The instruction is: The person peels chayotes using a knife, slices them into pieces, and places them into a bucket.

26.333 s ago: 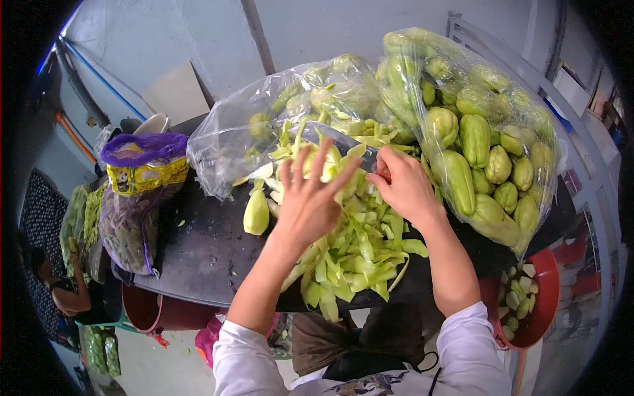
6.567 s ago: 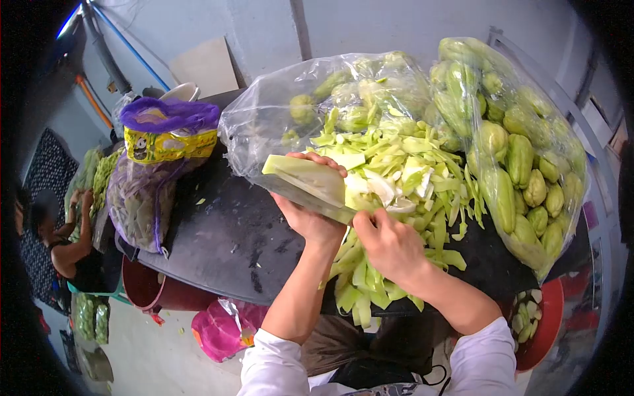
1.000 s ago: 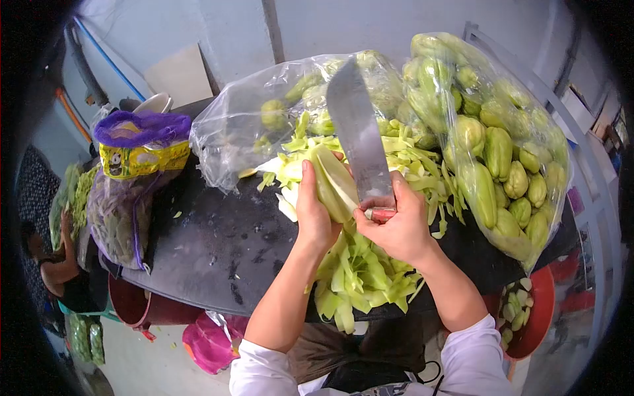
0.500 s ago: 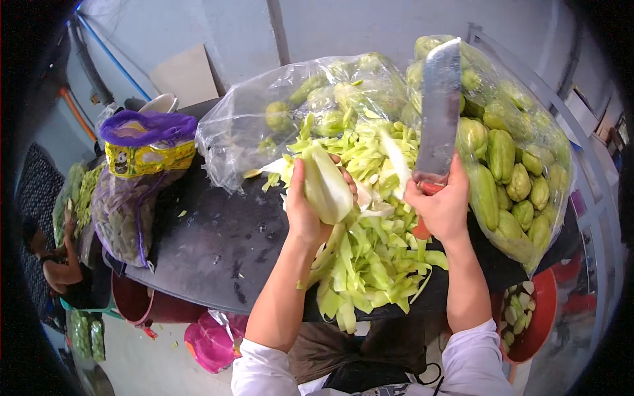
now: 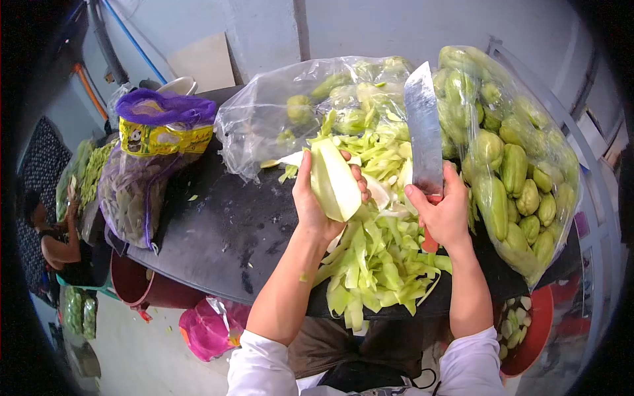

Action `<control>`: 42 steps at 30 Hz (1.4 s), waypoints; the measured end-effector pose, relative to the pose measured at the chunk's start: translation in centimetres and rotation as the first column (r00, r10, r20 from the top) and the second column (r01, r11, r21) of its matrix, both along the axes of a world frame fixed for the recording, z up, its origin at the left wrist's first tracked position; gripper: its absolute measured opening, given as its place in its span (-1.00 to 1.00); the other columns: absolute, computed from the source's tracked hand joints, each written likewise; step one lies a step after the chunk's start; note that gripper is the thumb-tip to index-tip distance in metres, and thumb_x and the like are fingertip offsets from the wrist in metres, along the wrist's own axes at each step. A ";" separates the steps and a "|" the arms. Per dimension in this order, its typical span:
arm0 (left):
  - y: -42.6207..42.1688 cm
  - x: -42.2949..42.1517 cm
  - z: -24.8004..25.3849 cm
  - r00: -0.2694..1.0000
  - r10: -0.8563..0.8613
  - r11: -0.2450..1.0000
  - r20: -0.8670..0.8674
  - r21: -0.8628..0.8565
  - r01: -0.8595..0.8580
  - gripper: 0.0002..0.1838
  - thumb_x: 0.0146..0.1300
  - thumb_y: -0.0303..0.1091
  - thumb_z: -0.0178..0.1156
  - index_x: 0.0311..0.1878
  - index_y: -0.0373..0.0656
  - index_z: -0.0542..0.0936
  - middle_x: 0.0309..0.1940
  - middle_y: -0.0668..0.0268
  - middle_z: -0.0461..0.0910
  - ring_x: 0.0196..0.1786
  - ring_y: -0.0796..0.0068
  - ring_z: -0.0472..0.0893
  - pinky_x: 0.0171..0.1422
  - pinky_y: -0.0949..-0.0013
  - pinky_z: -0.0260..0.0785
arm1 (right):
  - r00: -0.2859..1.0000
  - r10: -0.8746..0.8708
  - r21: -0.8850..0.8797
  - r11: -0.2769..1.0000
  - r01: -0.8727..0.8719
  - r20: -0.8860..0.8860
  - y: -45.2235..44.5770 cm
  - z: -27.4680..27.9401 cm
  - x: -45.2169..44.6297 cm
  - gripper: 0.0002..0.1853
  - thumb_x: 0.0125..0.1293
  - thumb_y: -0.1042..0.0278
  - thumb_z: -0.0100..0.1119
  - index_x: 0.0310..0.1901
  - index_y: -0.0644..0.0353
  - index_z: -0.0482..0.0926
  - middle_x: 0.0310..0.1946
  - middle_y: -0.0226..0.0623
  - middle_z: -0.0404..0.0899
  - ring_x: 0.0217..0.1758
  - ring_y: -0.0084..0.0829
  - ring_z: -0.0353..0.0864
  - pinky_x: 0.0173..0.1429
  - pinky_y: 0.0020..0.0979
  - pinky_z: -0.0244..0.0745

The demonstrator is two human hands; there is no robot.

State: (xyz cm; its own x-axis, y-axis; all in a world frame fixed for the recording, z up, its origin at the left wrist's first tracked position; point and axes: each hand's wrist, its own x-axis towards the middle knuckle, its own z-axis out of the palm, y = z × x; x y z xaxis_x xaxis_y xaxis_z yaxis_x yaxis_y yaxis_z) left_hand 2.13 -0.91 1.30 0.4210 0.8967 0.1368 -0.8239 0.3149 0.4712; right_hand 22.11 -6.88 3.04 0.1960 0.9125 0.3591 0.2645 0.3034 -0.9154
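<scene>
A pale, peeled chayote [image 5: 334, 179] rests in my left hand [image 5: 316, 204], with the fingers wrapped round it. My right hand [image 5: 444, 210] grips a large knife [image 5: 424, 125] by its red handle, and the broad blade points up and away from me. The knife is apart from the chayote, to its right. Under and between both hands lies a heap of light green peelings [image 5: 373, 264] that hangs over the table's front edge. Behind it, a clear plastic bag [image 5: 261, 109] holds several chayotes.
Another clear bag [image 5: 522, 178] full of chayotes stands at the right. A purple net bag [image 5: 142, 191] sits at the left of the black table [image 5: 211, 218]. Below the edge are a red bucket [image 5: 535, 330] with cut pieces and a pink bag [image 5: 205, 330]. A person [image 5: 59, 244] works far left.
The view has shifted slightly left. In my right hand the knife has swung a little toward the left, nearer the chayote. My left hand still holds the chayote, slightly turned.
</scene>
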 end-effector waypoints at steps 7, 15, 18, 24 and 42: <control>0.4 -0.3 0.0 0.988 0.134 0.990 -0.072 -0.038 -0.137 -0.38 0.36 0.30 -0.08 -0.02 -0.15 0.45 -0.37 0.17 0.54 -0.38 0.25 0.54 -0.26 0.23 0.42 | 0.999 0.045 -0.081 0.996 -0.043 0.016 -0.1 0.0 -0.5 -0.72 0.22 0.52 0.36 -0.15 0.30 0.42 -0.38 -0.32 0.63 -0.41 -0.67 0.59 -0.43 -0.56 0.53; 3.5 -1.9 -2.4 0.902 0.275 0.941 0.331 -0.284 -0.183 -0.46 0.43 0.15 -0.15 -0.02 -0.20 0.46 -0.28 0.16 0.50 -0.20 0.25 0.51 -0.12 0.18 0.45 | 0.977 0.182 -0.156 0.974 -0.164 0.107 -1.7 0.2 -3.0 -0.78 0.41 0.32 0.19 -0.20 0.31 0.43 -0.52 -0.36 0.58 -0.55 -0.58 0.57 -0.49 -0.47 0.46; 4.0 -2.1 -2.9 0.885 0.347 0.916 0.312 -0.315 -0.248 -0.47 0.42 0.15 -0.14 -0.02 -0.19 0.46 -0.26 0.16 0.49 -0.19 0.22 0.51 -0.09 0.15 0.45 | 0.820 0.349 -0.121 0.936 -0.332 0.453 -2.9 0.8 -5.7 -0.79 0.42 0.31 0.17 -0.19 0.29 0.42 -0.56 -0.13 0.58 -0.54 -0.23 0.64 -0.47 -0.29 0.49; 3.8 -3.2 -2.3 0.854 0.324 0.930 0.408 -0.302 -0.208 -0.45 0.44 0.18 -0.21 -0.04 -0.18 0.44 -0.23 0.15 0.46 -0.21 0.19 0.50 -0.10 0.12 0.44 | 0.626 0.309 0.007 0.894 -0.449 0.717 -3.2 -0.4 -10.1 -0.84 0.35 0.41 0.21 -0.22 0.27 0.43 -0.51 -0.03 0.58 -0.47 0.04 0.62 -0.44 -0.10 0.47; 4.9 -4.6 -2.3 0.793 0.413 0.892 0.448 -0.373 -0.254 -0.45 0.46 0.20 -0.28 -0.08 -0.12 0.44 -0.27 0.17 0.50 -0.23 0.21 0.52 -0.08 0.11 0.44 | 0.565 0.388 -0.140 0.891 -0.431 0.729 -4.5 -0.6 -13.6 -0.78 0.28 0.37 0.32 -0.25 0.29 0.48 -0.51 -0.04 0.61 -0.50 0.00 0.63 -0.41 -0.17 0.48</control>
State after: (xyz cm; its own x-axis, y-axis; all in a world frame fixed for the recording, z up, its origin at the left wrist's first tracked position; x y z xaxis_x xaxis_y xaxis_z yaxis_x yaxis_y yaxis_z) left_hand -2.50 4.04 -0.97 0.0301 0.9989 -0.0346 -0.9943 0.0264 -0.1033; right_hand 8.48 -11.42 2.40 -0.5354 0.8051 0.2553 0.6630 0.5879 -0.4635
